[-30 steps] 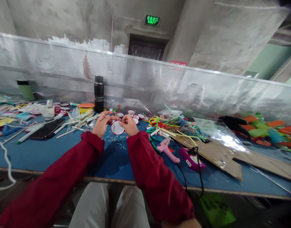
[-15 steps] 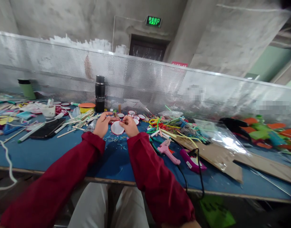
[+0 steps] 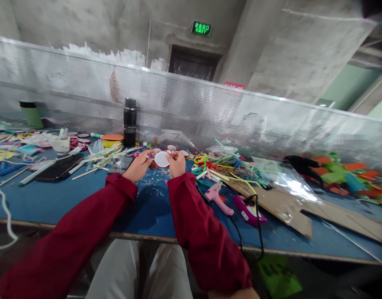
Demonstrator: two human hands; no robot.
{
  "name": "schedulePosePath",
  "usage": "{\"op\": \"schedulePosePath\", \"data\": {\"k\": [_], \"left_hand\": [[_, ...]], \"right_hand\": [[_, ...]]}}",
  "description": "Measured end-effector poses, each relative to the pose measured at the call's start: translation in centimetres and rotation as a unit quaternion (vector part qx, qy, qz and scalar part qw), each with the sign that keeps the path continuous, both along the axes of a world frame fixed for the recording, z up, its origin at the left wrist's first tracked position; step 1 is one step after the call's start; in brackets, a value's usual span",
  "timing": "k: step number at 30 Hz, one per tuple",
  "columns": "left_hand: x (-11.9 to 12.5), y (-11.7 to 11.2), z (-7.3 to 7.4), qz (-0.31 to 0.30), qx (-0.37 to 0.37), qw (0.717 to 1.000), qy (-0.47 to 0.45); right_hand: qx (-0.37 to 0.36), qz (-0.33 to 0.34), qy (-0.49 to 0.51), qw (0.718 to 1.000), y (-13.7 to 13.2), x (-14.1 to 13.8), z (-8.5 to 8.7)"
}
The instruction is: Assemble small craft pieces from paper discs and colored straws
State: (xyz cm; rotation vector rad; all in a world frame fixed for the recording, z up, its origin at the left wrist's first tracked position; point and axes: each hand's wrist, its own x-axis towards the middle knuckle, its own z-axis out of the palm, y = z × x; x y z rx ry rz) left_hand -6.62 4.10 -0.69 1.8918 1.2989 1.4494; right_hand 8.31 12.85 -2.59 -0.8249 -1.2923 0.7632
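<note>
A white round disc with a red rim (image 3: 161, 159) is held up over the table, its flat face turned to me. My right hand (image 3: 177, 164) pinches it at its right edge between thumb and fingers. At the disc's left edge is my left hand (image 3: 139, 167), its fingers curled and closed. What those fingers hold is too small to make out. Small loose curls of thread (image 3: 153, 181) lie on the blue table below. More red-rimmed discs (image 3: 171, 148) lie just behind my hands.
A black bottle (image 3: 130, 122) stands behind my hands. Thin sticks (image 3: 97, 160), a phone (image 3: 58, 167) and a white cup (image 3: 60, 145) are to the left. On the right are coloured pipe cleaners (image 3: 234, 166), a pink glue gun (image 3: 220, 199), a purple device (image 3: 249, 211) and cardboard (image 3: 278, 205).
The disc has risen slightly and moved right with my right hand. My left hand has shifted a little lower, its fingers now at the disc's left edge. The view has moved slightly.
</note>
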Motion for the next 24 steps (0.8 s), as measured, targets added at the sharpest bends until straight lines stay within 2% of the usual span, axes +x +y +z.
{"op": "schedulePosePath", "data": {"k": [7,14,17,20,24], "left_hand": [[0.2,-0.8,0.4,-0.044,-0.001,0.999,-0.007],[0.0,-1.0,0.6,-0.057,-0.012,0.998,-0.023],[0.2,-1.1,0.7,-0.061,-0.090,0.989,-0.102],[0.6,-1.2,0.9,-0.059,-0.191,0.958,-0.206],[0.5,-1.1,0.9,-0.017,-0.208,0.938,-0.275]], "right_hand": [[0.011,-0.114,-0.029,0.993,-0.3,0.5,0.2],[0.014,-0.122,-0.020,0.992,-0.3,0.5,0.3],[0.015,-0.123,0.000,0.992,-0.2,0.6,0.5],[0.024,-0.127,0.011,0.992,-0.3,0.7,0.6],[0.038,-0.104,-0.008,0.994,-0.6,0.6,0.7]]}}
